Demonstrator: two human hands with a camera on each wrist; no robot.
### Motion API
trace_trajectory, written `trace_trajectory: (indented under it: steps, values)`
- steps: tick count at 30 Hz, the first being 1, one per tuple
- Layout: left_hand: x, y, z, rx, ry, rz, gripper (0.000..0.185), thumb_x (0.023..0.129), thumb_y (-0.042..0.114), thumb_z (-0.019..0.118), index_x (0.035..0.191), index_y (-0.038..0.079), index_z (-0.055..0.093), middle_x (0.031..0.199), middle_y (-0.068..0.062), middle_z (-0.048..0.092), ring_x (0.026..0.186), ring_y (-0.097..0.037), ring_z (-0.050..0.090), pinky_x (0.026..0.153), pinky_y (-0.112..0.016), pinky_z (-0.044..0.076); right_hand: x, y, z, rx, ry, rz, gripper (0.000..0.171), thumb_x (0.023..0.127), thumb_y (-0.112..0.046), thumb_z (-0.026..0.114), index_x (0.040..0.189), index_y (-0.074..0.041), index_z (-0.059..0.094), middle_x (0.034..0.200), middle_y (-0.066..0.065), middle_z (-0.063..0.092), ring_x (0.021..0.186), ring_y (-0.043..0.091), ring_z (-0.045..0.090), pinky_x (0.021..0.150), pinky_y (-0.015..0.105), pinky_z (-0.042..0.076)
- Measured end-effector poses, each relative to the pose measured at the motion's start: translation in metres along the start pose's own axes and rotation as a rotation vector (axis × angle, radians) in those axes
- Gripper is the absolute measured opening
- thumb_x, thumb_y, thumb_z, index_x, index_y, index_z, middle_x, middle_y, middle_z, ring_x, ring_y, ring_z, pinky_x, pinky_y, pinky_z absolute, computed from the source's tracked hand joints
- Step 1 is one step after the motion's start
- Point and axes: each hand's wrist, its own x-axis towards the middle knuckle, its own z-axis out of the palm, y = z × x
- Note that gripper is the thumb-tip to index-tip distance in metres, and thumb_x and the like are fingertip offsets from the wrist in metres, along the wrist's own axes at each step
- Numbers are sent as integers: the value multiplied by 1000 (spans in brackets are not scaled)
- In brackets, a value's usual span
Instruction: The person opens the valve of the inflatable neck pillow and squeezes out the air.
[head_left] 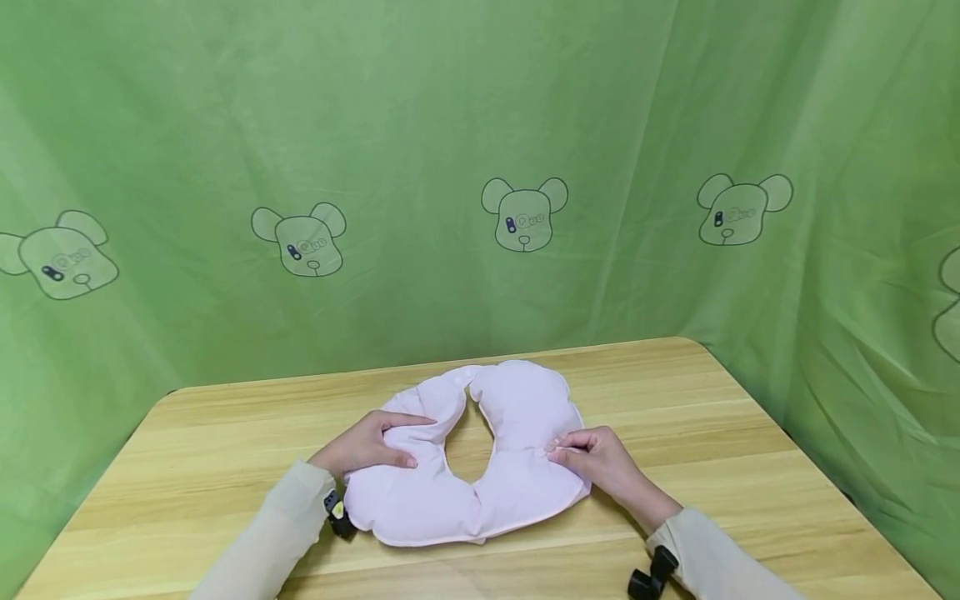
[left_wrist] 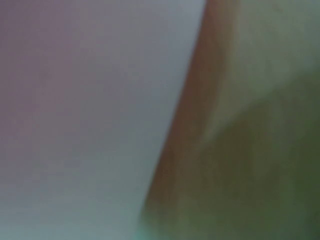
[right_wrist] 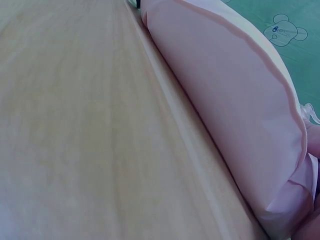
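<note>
A pale pink U-shaped neck pillow lies on the wooden table, its opening pointing away from me. My left hand grips the pillow's left arm, thumb and fingers curled round the fabric. My right hand pinches the fabric on the right arm's outer edge. The right wrist view looks along the table at the pillow's seamed edge. In the left wrist view there is only a blur of pale pillow fabric.
A green cloth backdrop printed with bear heads hangs behind and to both sides of the table. Black wrist-camera mounts sit on both forearms. The table's far edge runs just behind the pillow.
</note>
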Motion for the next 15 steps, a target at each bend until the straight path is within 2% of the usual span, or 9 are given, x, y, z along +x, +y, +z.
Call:
trace_trajectory:
  steps: [10, 15]
  values:
    - [0, -1, 1, 13, 9, -8, 52, 76, 22, 79, 125, 14, 63, 129, -4, 59, 124, -21, 47, 102, -24, 33, 0, -1, -1, 17, -6, -4, 14, 79, -5, 74, 83, 7, 71, 80, 5, 68, 71, 3, 55, 59, 18, 47]
    - [1, -1, 3, -10, 16, -15, 50, 75, 23, 80, 122, 15, 65, 127, -2, 61, 122, -16, 48, 101, -22, 34, -1, -2, 0, 16, -2, 9, 13, 79, -5, 74, 83, 7, 71, 82, 4, 68, 72, 3, 55, 61, 18, 48]
